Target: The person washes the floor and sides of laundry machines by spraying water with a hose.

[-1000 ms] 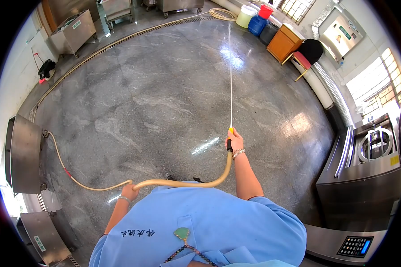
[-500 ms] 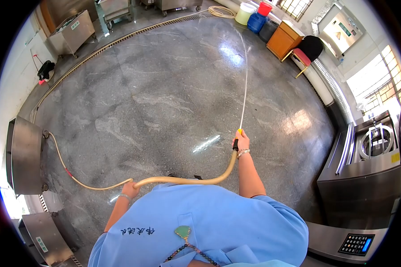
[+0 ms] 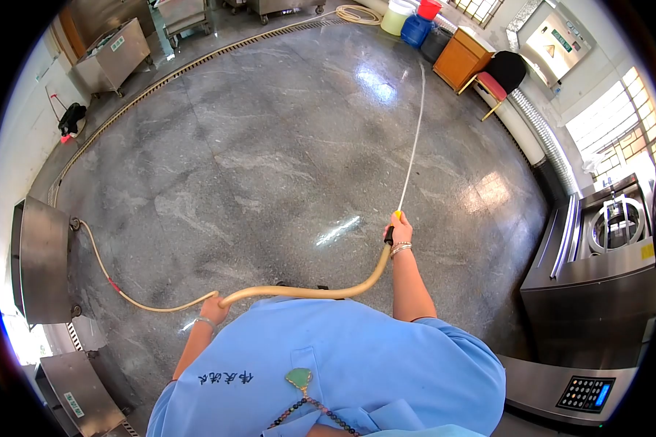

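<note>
My right hand (image 3: 400,229) is closed round a spray nozzle (image 3: 389,236) with a black body and yellow tip, held out ahead of me. A thin water jet (image 3: 413,156) leaves the tip and reaches the far floor near the wooden cabinet. From the nozzle a thick tan hose (image 3: 306,293) curves back across my front. My left hand (image 3: 213,309) grips this hose at my left side. Beyond that hand the hose runs on over the grey floor (image 3: 255,182) towards a steel cart at the left.
Steel carts (image 3: 42,258) line the left, with a grated drain (image 3: 169,76) along the far edge. Buckets (image 3: 416,30), a wooden cabinet (image 3: 462,58) and a chair (image 3: 494,81) stand at the back right. A steel washing machine (image 3: 590,291) is close on my right.
The water jet has swung to the right and now lands closer to the wooden cabinet. My right hand has shifted slightly right with the nozzle; my left hand stays on the hose.
</note>
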Motion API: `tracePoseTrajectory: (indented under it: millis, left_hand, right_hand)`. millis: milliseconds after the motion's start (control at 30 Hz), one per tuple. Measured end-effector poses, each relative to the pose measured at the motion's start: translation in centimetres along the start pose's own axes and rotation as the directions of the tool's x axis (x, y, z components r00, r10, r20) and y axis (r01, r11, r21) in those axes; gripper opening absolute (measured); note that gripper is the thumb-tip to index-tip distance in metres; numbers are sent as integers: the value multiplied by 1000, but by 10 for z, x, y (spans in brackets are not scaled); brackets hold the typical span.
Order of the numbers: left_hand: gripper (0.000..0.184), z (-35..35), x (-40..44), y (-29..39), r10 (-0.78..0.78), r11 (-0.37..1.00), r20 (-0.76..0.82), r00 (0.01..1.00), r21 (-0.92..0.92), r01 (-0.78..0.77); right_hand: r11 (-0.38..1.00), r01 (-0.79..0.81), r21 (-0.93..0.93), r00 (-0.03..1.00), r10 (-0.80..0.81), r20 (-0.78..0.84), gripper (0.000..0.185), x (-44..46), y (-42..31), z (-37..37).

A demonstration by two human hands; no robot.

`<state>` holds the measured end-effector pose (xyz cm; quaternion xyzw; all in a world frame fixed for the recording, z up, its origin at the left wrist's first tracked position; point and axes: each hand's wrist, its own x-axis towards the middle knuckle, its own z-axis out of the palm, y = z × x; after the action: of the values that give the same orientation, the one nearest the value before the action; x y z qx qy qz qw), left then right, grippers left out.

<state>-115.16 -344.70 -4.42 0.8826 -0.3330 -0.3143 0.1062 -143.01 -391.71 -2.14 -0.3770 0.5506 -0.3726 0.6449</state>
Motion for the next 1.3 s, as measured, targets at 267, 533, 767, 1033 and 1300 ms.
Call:
tracePoseTrajectory:
  millis: [267,533,767,1033,1300]
  left_hand:
    - [27,7,1,-9,-16,999,-17,1000,-38,16]
    - [27,10,0,-13,-27,999,-4,1000,-40,27]
    - [27,15,2,-17,10,1000,-17,1000,-27,-10]
    - [24,10,3,-3,-31,997,49,998,78,27]
    - [22,1,1,1,-86,996,63,994,-10,87]
  right_hand:
    - [999,30,-10,999,-30,18,41,-3,-3,3]
    - [1000,-4,-16,999,5,52,41,-12,-7,16]
    - [958,-175,-227,934,235,271,44,-10,1,22]
    - [961,-152,-229,945,210,252,44,-13,12,17]
    - [965,-156,-210,957,200,209,44,-9,18,9]
